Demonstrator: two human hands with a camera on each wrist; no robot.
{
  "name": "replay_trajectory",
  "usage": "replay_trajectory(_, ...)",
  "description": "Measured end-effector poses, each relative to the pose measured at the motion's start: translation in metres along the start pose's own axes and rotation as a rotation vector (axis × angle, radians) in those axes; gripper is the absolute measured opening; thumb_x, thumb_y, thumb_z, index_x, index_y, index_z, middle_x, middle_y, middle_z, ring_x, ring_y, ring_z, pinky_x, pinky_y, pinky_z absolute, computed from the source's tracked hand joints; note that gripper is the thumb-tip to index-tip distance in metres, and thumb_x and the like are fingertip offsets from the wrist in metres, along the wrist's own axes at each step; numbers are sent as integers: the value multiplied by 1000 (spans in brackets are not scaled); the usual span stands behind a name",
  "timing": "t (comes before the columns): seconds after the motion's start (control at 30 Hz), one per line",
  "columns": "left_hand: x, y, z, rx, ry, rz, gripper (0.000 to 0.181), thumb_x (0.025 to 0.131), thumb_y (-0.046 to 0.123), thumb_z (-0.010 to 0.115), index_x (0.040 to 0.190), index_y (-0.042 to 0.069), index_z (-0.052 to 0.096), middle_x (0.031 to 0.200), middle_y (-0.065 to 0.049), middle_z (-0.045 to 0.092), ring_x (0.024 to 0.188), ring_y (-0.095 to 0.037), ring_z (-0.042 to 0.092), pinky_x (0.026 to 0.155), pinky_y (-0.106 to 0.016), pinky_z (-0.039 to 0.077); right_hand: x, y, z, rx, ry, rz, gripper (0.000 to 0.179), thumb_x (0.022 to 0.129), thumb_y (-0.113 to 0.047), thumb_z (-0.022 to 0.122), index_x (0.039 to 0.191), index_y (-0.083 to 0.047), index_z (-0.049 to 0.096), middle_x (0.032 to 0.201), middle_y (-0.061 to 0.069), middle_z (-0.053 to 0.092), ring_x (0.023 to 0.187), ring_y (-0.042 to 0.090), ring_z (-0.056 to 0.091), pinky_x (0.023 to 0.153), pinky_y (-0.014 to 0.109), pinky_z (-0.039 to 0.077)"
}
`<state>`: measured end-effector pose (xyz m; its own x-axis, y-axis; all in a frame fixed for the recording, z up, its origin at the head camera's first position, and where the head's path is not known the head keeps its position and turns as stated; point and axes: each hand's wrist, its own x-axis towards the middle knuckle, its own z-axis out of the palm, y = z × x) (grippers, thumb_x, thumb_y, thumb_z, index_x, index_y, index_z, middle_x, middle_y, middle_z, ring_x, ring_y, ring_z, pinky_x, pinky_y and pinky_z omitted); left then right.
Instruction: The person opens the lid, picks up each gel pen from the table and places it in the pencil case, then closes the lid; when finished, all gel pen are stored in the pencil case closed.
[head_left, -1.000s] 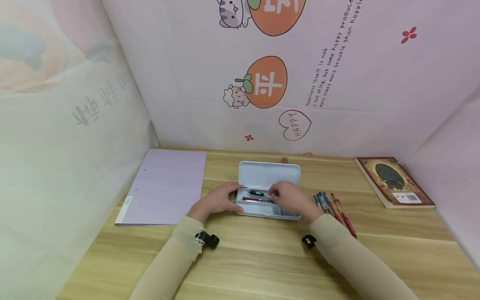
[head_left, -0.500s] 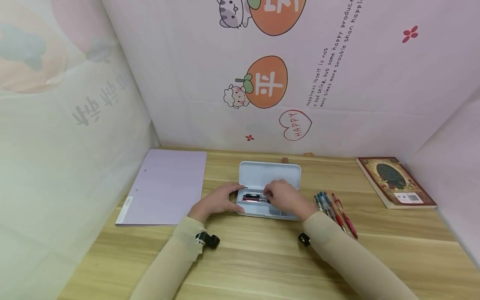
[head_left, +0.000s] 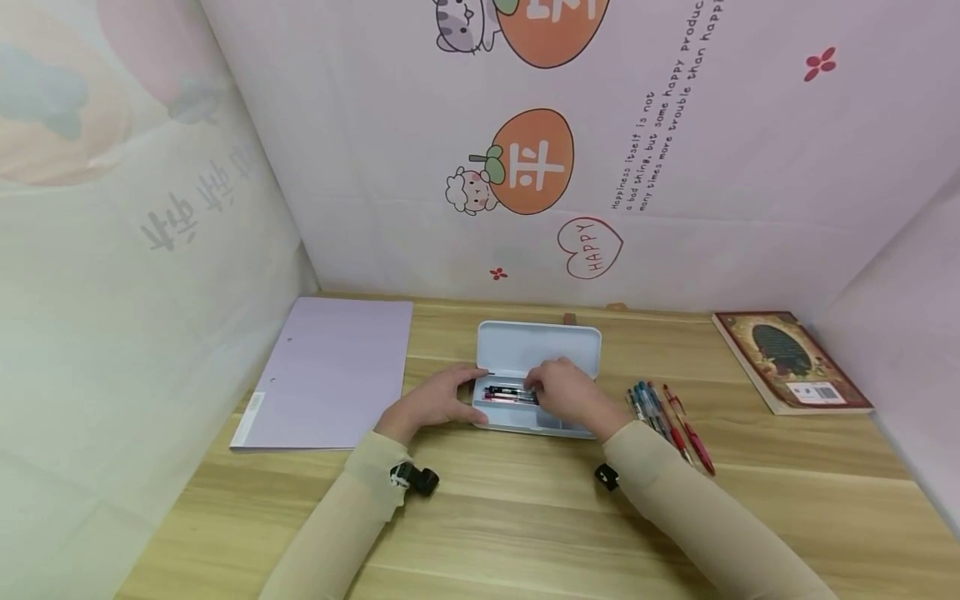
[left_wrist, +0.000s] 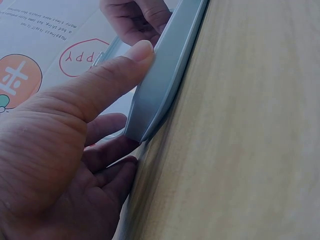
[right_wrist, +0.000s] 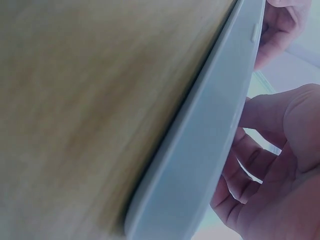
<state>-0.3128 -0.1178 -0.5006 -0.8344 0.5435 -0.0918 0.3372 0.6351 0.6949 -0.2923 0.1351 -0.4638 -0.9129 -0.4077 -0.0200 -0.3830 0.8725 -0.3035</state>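
Observation:
A pale blue pencil case [head_left: 537,346] stands with its lid raised at the back of the table. My left hand [head_left: 431,402] holds its left end, the thumb at the front rim [left_wrist: 140,52] and the fingers around the end. Inside the case's back compartment lie a black pen [head_left: 502,391] and a reddish pen [head_left: 495,398], side by side. Reaching into the case from the right, my right hand [head_left: 572,395] has curled fingers at the right ends of these pens and pinches the black one. In the right wrist view, the front wall [right_wrist: 200,125] hides those fingertips.
To the right of the case, several pens [head_left: 660,412] lie in a loose group beside the right forearm. A book [head_left: 787,362] sits at the far right, and a lilac folder [head_left: 337,367] lies at the left. Printed cloth walls [head_left: 390,167] enclose the table.
My right hand has moved slightly left within the case, and the black pen has come down from a slant to lie along the reddish one. The left hand keeps its place.

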Motion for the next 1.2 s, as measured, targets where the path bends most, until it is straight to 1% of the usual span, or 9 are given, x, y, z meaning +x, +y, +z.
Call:
replay_trajectory(0.23,0,0,0,5,1,2,89,73,51,84,148,22,46,154,-6,37,140,-26,33,113,-45,27,-3,1,-2,12,25,-6,18,90,-5,64,102,-12,76,91,1,67,89,21,56,84,40,48)
replay_trajectory(0.4,0,0,1,24,-3,4,89,73,53,83,149,23,45,154,-5,36,141,-24,32,114,-44,27,-7,3,-5,34,29,-10,18,90,-5,65,103,-11,75,88,0,65,86,20,55,82,40,48)
replay_trajectory(0.63,-2,1,-1,11,-11,3,91,72,54,82,149,24,44,156,-6,33,142,-26,29,114,-46,25,-18,9,-10,103,25,20,17,91,-6,64,103,-11,75,92,0,66,88,19,57,78,38,50)
replay_trajectory(0.8,-1,-1,0,15,-6,1,92,71,55,82,149,25,44,157,-7,32,143,-28,28,114,-47,25,-30,19,-15,156,39,29,18,92,-6,63,107,-9,73,98,4,67,89,19,60,76,37,52)
replay_trajectory(0.93,0,-4,2,22,0,-2,91,71,56,83,149,27,44,157,-5,32,143,-27,28,114,-46,26,-43,29,-21,208,50,54,20,93,-8,61,110,-7,72,103,6,66,93,21,59,78,40,52)
replay_trajectory(1.03,1,-5,3,25,3,6,91,71,55,83,149,27,45,156,-5,33,143,-26,29,114,-46,26,-54,37,-26,222,73,63,19,94,-9,61,110,-5,71,103,6,66,91,21,59,78,41,51)
replay_trajectory(1.13,1,-5,3,26,5,11,90,72,55,83,149,27,45,156,-5,33,142,-26,29,114,-46,26,-64,47,-30,223,110,76,20,94,-10,60,109,-5,71,100,5,67,87,20,58,75,39,51)
replay_trajectory(1.2,1,-5,3,30,6,17,90,72,55,83,149,27,45,156,-5,33,142,-26,29,114,-45,26,-70,55,-31,229,128,101,19,94,-13,60,108,-6,71,97,4,66,83,19,57,72,38,49)
